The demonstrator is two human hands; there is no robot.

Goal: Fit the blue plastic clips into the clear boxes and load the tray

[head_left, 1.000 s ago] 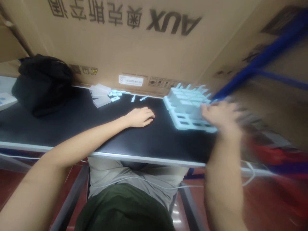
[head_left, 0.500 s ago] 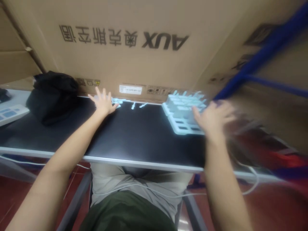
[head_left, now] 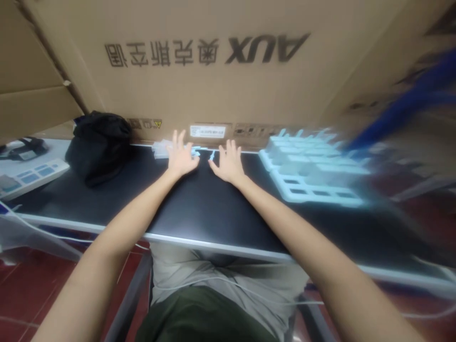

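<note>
Toward the back of the black tabletop (head_left: pixel 210 213), my left hand (head_left: pixel 181 154) lies with its fingers spread. It is over or beside some clear plastic pieces (head_left: pixel 161 149) and thin light-blue sticks (head_left: pixel 195 151), partly hidden by the fingers. Close on its right, my right hand (head_left: pixel 230 161) is also open, fingers stretched out and no object visible in it. A small light-blue stick-like piece (head_left: pixel 213 155) shows between the hands, near the right thumb. Farther right stands a light-blue plastic rack (head_left: pixel 309 194) with upright pegs and square openings, apart from both hands.
A large cardboard box (head_left: pixel 213 95) walls off the back of the table. At left are a black cloth bag (head_left: pixel 98 147) and a white tray with blue compartments (head_left: pixel 39 178). A blue metal bar (head_left: pixel 399 114) slants at right. White cable (head_left: pixel 249 287) crosses my lap.
My right hand has left the light-blue rack and come left, close to my left hand. The view has shifted, so the scene sits farther right. Both hands remain open.
</note>
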